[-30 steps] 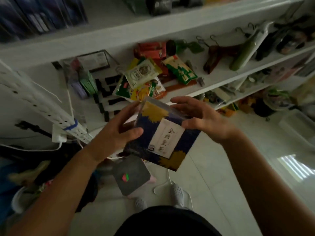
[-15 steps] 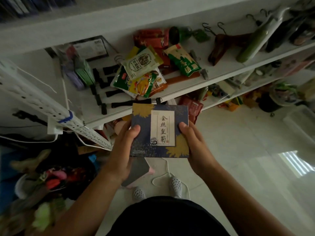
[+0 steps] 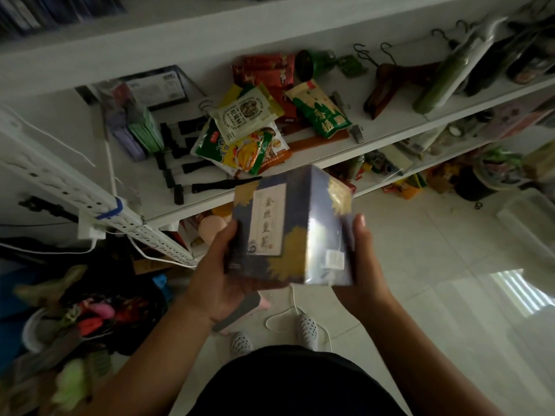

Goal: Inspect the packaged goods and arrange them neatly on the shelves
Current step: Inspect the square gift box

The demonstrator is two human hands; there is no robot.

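Blue box with gold flowers and white label sitting at frame centre, held up in front of white shelf edge, tilted so front and one side face are showing. Left hand gripping box's left edge, thumb lying on front, fingers wrapping underneath. Right hand clamping right side, thumb pointing up along edge, fingers hidden behind box. Snack packets lying heaped on shelf, upper centre; wooden hangers lying toward upper right.
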